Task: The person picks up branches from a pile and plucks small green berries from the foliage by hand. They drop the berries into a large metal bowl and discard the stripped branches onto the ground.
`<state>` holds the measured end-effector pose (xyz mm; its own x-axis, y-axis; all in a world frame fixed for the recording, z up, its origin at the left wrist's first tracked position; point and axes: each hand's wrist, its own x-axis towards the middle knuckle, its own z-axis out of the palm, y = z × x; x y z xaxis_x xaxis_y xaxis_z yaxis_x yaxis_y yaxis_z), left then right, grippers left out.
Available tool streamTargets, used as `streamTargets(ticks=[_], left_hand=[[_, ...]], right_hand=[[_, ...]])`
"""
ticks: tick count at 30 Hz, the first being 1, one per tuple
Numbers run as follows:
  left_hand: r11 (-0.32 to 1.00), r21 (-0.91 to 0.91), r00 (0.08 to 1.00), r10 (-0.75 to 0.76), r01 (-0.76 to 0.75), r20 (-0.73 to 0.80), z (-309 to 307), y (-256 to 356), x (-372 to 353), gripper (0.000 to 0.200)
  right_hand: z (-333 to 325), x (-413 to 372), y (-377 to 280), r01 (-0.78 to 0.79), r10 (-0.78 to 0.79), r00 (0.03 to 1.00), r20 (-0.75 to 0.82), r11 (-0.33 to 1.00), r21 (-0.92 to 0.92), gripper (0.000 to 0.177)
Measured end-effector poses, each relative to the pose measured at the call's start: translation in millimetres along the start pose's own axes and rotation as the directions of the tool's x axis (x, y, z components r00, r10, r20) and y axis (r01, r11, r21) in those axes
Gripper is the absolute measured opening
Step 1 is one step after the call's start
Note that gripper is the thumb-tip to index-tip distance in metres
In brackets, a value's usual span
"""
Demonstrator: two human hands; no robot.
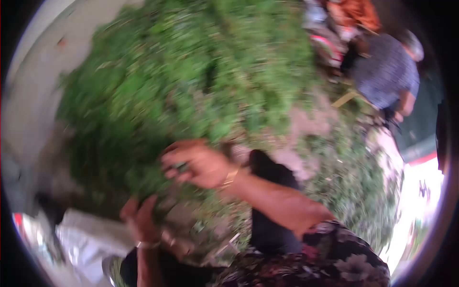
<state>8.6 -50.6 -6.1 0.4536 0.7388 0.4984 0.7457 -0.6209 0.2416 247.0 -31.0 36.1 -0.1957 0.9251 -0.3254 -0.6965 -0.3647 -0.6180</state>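
A big heap of leafy green cut plants (pixel 201 71) spreads in front of me, blurred by motion. My right hand (pixel 203 165), with a gold bracelet at the wrist, is over the heap's near edge. Its fingers are curled, and a small dark thing shows between them, too smeared to name. Lower and to the left, my left hand (pixel 142 219) is beside the shaded edge of the heap. Its thumb and fingers look apart, with nothing visible between them.
A white sack (pixel 91 239) lies at the lower left. Looser cut greens (pixel 349 186) cover the ground at the right. Another person (pixel 385 71) sits at the upper right near an orange cloth (pixel 356 14). A pale wall (pixel 52 62) runs along the left.
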Motion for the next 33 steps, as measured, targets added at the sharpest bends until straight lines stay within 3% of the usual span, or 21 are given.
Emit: streamTargets(ticks=[1,2,4,5,7,8,9,11,12,14,15,19,21,23,24,26,27,28,29,31,33], left_hand=[[0.899,-0.310,0.945,-0.257,0.310,0.202,-1.7,-2.4,10.5,0.014],[0.641,-0.544,0.831,-0.509,0.541,0.225,1.1,10.8,25.4,0.017],[0.534,-0.630,0.796,-0.556,0.563,0.240,14.4,4.7,21.7,0.017],[0.537,-0.609,0.777,-0.588,0.584,0.227,12.9,5.4,23.0,0.017],[0.353,-0.661,0.716,-0.558,0.662,0.419,8.3,14.3,27.1,0.008],[0.349,-0.656,0.707,-0.572,0.669,0.417,7.4,17.3,28.2,0.008],[0.318,-0.670,0.700,-0.569,0.671,0.431,6.6,20.0,29.9,0.008],[0.285,-0.682,0.691,-0.570,0.674,0.444,3.8,18.8,29.5,0.009],[0.298,-0.686,0.701,-0.566,0.664,0.433,3.1,17.4,28.6,0.011],[0.306,-0.691,0.710,-0.563,0.655,0.424,0.8,16.6,28.3,0.014],[0.255,-0.709,0.695,-0.567,0.658,0.442,-1.8,16.5,29.1,0.012],[0.121,-0.741,0.671,-0.539,0.660,0.509,-8.9,13.7,28.9,0.010],[0.141,-0.735,0.684,-0.513,0.663,0.519,-10.0,11.5,26.7,0.010],[0.163,-0.728,0.696,-0.489,0.666,0.526,-11.0,11.7,26.4,0.011],[0.117,-0.735,0.683,-0.488,0.668,0.543,-12.7,13.2,27.3,0.011],[0.070,-0.739,0.669,-0.489,0.670,0.560,-14.2,14.0,27.8,0.012],[-0.037,-0.742,0.628,-0.506,0.669,0.592,-14.1,14.5,28.3,0.012],[-0.145,-0.737,0.585,-0.517,0.660,0.625,-14.1,14.5,28.3,0.012],[-0.147,-0.736,0.583,-0.517,0.660,0.626,-14.5,13.6,28.6,0.012],[-0.275,-0.727,0.559,-0.490,0.630,0.669,-15.5,12.1,28.9,0.011],[-0.299,-0.726,0.556,-0.486,0.619,0.674,-15.2,12.9,27.8,0.011]], right_hand=[[1.6,-2.3,-3.2,-0.031,0.031,0.999,-0.012,0.999,-0.025,0.018],[6.9,-3.1,-4.0,-0.017,0.008,0.999,-0.052,0.984,-0.176,0.021],[19.4,-3.1,-4.5,-0.019,-0.048,0.988,-0.147,0.907,-0.420,0.017],[22.7,-1.2,-0.6,-0.038,-0.013,0.993,-0.119,0.909,-0.415,0.017],[24.9,-6.1,5.7,0.095,-0.198,0.979,-0.040,0.625,-0.775,0.013],[23.3,-5.4,8.4,0.125,-0.209,0.978,0.014,0.531,-0.838,0.011],[19.7,-2.3,14.6,0.122,-0.198,0.980,0.017,0.533,-0.837,0.011],[13.2,3.7,28.1,0.261,-0.406,0.904,0.133,0.280,-0.924,0.014],[11.5,4.0,27.8,0.260,-0.401,0.906,0.132,0.281,-0.924,0.014],[12.8,5.2,19.3,0.066,-0.302,0.948,-0.095,0.483,-0.873,0.016],[11.1,6.0,17.8,0.064,-0.301,0.949,-0.096,0.481,-0.874,0.016],[8.4,8.1,17.0,0.175,-0.329,0.942,0.060,0.331,-0.927,0.016],[10.9,9.2,15.7,0.214,-0.297,0.946,0.130,0.270,-0.939,0.016],[17.7,10.5,11.9,0.031,-0.082,0.997,0.010,0.255,-0.967,0.016],[18.9,9.4,12.4,0.030,-0.081,0.997,0.010,0.254,-0.967,0.016],[21.6,7.7,14.8,-0.003,-0.053,0.998,-0.034,0.495,-0.869,0.013],[22.5,7.6,13.4,-0.004,-0.051,0.998,-0.034,0.495,-0.869,0.013],[22.9,8.0,11.0,-0.116,0.023,0.992,-0.127,0.597,-0.794,0.013],[23.4,8.2,9.7,-0.226,0.107,0.972,-0.210,0.681,-0.697,0.012],[24.9,7.8,10.3,-0.184,0.052,0.979,-0.196,0.638,-0.748,0.011],[22.6,9.9,15.4,-0.144,0.000,0.984,-0.178,0.589,-0.795,0.010]])
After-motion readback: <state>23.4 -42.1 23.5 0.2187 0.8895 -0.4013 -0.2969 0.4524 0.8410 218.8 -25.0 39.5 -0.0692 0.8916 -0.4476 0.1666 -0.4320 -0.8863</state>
